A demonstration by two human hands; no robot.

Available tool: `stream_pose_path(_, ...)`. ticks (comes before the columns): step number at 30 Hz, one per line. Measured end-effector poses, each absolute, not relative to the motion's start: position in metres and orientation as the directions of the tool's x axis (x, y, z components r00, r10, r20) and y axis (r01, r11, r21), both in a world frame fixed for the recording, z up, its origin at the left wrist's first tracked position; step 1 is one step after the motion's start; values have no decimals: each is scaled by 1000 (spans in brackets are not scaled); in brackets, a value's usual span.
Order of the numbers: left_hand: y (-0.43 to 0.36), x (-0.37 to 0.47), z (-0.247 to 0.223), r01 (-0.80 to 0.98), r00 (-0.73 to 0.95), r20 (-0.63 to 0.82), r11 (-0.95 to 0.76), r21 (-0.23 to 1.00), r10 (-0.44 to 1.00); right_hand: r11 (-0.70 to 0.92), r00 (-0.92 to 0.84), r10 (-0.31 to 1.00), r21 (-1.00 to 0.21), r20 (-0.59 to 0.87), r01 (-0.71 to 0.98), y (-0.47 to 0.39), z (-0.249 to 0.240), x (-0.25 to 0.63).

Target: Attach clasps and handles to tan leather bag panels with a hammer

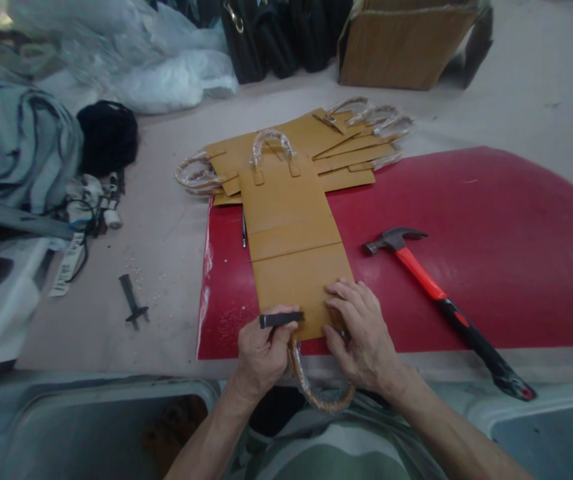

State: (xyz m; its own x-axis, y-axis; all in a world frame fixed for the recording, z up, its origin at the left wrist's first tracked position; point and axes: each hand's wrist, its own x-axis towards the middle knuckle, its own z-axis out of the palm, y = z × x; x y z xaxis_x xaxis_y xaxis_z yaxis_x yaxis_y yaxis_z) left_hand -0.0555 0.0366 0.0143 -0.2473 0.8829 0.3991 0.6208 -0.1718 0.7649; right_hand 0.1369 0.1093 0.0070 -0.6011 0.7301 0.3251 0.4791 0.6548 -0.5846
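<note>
Head view: the tan panel point(299, 283) lies lengthwise on the red mat point(476, 200), its near handle point(333, 405) at six o'clock. At seven, the left hand point(262, 350) curls tightly around a dark tool point(277, 320), thumb on its near side. At five, the right hand point(363, 333) arches palm down, bent fingers touching the panel; whether they pinch it, I cannot tell. Toward three lies a hammer point(433, 291); at twelve, piled panels point(349, 179).

No text can be read; the dark marks on the white tag point(67, 267) at left are too blurred.
</note>
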Motion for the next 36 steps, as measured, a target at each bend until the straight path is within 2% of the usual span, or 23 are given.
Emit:
stream_pose_path(16,36,-53,9,625,-165,482,-287,726,860,660,-588,728,-594,352,461,109,6,137)
stream_pose_path(29,37,-51,10,669,-221,432,-186,719,874,643,-587,740,-603,328,472,109,6,136)
stream_pose_path(36,40,-49,14,683,-189,442,-206,701,877,643,-597,738,-597,314,480,108,5,137)
